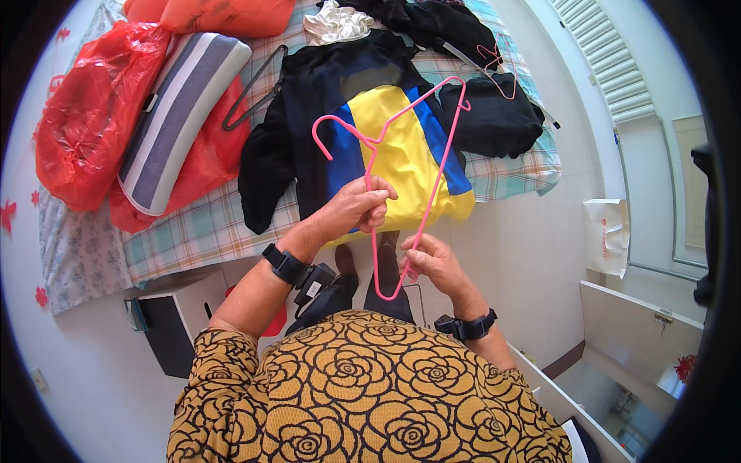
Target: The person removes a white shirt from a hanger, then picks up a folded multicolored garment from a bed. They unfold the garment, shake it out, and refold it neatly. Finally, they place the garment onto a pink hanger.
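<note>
A pink clothes hanger (439,179) is held up before me, its hook pointing to the left. My left hand (366,204) grips the hanger's arm below the hook. The fingers of my right hand (427,257) close on its long bar near the lower end. Beyond it a black garment (301,133) lies spread on the bed, with a blue and yellow panel (391,124) on top, whose yellow part reaches the bed's edge. A dark hanger (249,95) rests to the left of the garment.
Red plastic bags (95,121) and a striped pillow (185,121) lie on the bed's left side. At the right are folded black clothing (492,118) and a thin pink hanger (509,87). A white paper bag (605,237) stands by the right wall, near an open cabinet door (637,330).
</note>
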The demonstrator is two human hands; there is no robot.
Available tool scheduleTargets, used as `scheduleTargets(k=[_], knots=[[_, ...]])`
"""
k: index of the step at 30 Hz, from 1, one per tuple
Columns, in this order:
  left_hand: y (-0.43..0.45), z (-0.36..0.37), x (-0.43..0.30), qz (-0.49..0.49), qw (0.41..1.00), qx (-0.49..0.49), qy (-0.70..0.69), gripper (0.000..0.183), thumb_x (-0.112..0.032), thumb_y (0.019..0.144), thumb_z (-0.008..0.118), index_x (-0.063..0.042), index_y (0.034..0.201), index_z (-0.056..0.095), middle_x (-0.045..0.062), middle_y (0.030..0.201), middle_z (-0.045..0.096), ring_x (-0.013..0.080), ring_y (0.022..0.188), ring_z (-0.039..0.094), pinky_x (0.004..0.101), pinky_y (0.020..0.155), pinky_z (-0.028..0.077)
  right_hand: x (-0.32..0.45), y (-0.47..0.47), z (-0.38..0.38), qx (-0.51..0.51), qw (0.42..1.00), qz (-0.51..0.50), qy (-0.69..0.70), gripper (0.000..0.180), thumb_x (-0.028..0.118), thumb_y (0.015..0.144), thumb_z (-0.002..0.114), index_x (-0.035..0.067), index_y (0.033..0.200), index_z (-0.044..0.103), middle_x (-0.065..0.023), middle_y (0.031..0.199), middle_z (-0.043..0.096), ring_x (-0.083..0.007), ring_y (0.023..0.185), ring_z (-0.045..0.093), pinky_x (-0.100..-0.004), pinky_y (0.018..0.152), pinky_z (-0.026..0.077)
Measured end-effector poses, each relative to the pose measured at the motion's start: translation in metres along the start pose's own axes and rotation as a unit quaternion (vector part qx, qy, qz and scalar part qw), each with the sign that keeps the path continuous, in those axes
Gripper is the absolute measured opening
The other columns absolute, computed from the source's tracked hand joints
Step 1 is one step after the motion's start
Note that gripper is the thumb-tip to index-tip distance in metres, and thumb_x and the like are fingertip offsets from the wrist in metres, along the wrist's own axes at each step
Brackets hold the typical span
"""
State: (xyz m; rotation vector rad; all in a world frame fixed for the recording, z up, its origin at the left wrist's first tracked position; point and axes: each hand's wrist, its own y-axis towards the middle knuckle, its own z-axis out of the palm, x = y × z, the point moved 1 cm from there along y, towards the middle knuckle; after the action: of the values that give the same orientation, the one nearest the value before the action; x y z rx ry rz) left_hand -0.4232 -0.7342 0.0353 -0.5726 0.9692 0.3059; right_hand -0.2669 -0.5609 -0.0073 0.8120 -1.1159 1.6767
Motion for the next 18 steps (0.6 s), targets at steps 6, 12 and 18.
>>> scheduleTargets(k=[6,12,18], knots=[[-0.005,0.001,0.023,-0.023,1.0,-0.014,-0.007,0.015,-0.021,0.101,0.047,-0.008,0.106,0.052,-0.001,0.069,0.046,0.0085,0.055,0.041,0.0216,0.047,0.03,-0.02,-0.019,0.019,-0.066,0.995,-0.043,0.062,0.031,0.017,0.099,0.049,0.002,0.127,0.048,-0.0033,0.081,0.061,-0.0113,0.073,0.062,-0.0226,0.059,0.048],[-0.011,0.012,0.037,0.009,1.0,-0.015,0.002,0.015,-0.023,0.101,0.048,-0.009,0.105,0.052,-0.001,0.069,0.047,0.0084,0.057,0.044,0.0209,0.048,0.032,-0.037,-0.028,0.034,-0.224,0.973,-0.044,-0.034,0.057,0.018,0.093,0.06,0.006,0.143,0.034,-0.0068,0.092,0.061,-0.0116,0.079,0.061,-0.025,0.071,0.051],[-0.006,0.039,0.062,0.054,0.998,-0.026,0.01,0.016,-0.023,0.101,0.049,-0.009,0.108,0.052,-0.001,0.072,0.051,0.0068,0.06,0.049,0.0197,0.049,0.039,-0.058,-0.038,0.045,-0.158,0.968,-0.11,-0.161,0.081,0.022,0.082,0.073,0.005,0.147,0.028,-0.0176,0.129,0.05,-0.0212,0.114,0.056,-0.0338,0.092,0.049]])
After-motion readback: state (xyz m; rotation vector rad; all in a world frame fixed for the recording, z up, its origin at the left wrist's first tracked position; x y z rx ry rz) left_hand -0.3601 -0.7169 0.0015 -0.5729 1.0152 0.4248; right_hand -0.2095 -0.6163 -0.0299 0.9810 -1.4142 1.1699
